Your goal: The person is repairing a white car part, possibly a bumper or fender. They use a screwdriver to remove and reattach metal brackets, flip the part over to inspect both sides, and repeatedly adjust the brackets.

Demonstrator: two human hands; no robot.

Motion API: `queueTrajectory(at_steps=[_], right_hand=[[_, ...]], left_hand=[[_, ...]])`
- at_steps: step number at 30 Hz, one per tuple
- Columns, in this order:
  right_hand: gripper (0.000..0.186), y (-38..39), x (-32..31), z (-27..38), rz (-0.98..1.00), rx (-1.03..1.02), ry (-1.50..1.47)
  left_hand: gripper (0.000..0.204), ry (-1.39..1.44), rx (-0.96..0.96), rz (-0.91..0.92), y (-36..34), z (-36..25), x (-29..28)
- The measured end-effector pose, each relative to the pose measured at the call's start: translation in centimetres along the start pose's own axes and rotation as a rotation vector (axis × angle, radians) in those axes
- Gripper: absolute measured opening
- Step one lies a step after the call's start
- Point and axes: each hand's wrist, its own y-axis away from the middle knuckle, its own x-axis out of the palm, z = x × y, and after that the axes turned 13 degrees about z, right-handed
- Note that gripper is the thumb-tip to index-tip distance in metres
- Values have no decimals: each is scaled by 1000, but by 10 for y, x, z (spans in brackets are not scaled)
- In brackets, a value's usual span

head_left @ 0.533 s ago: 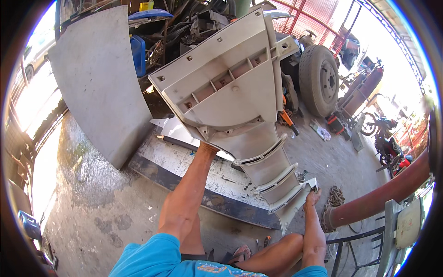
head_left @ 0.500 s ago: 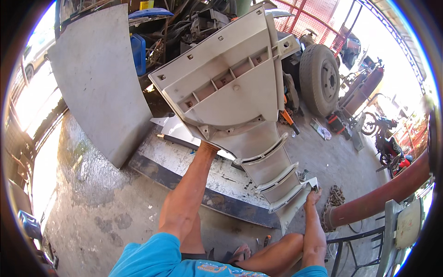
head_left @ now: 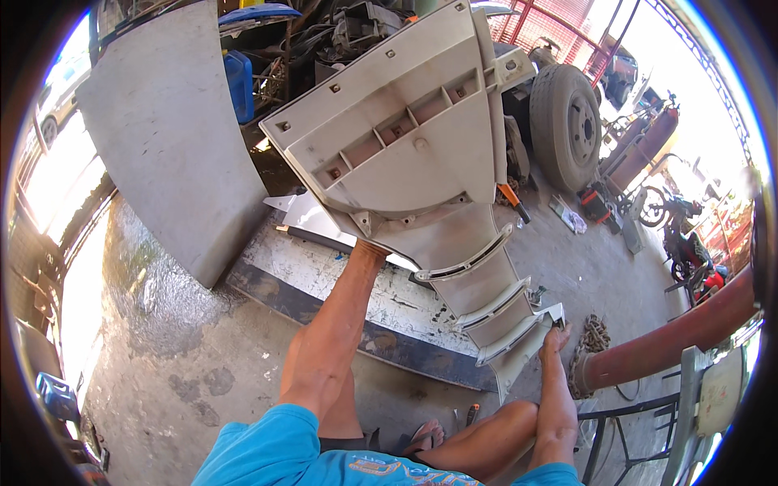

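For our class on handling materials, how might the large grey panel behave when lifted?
The grey panel is probably stiff: raised ribs cross part of it. It may tip toward its broad end, since it tapers toward the right hand.

This is a vehicle repair workshop, open to daylight along its sides. Bare, stained concrete floor point(head_left: 203, 356) runs throughout, with a wet patch at nine o'clock. A beige stepped vehicle fairing point(head_left: 397, 182) fills the centre, and a large grey panel point(head_left: 170, 146) stands toward ten. Dark mechanical parts point(head_left: 356, 31) are heaped at twelve, with red mesh fencing point(head_left: 553, 28) at one. A heavy tyred wheel point(head_left: 567, 128) stands at two, beneath a lattice roof truss point(head_left: 707, 63) farther out. A motorcycle point(head_left: 685, 241) is parked at three; rusty chain point(head_left: 596, 332) lies toward four.
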Motion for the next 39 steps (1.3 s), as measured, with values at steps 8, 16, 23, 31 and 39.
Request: queueTrajectory(at_steps=[8,16,23,31,39], right_hand=[[36,-7,-5,-9,-67,37,124],[34,-18,-6,-12,-126,-53,196],[27,-48,-57,16,-370,-371,402],[30,-58,-84,187,-354,-584,520],[39,-69,-141,416,-337,-881,854]], left_hand=[[66,-998,-97,58,0,4,-13],[50,297,62,139,-4,4,-37],[72,338,281,-147,2,-70,-31],[90,184,367,-264,-3,-87,-64],[71,320,78,-507,-24,7,-98]])
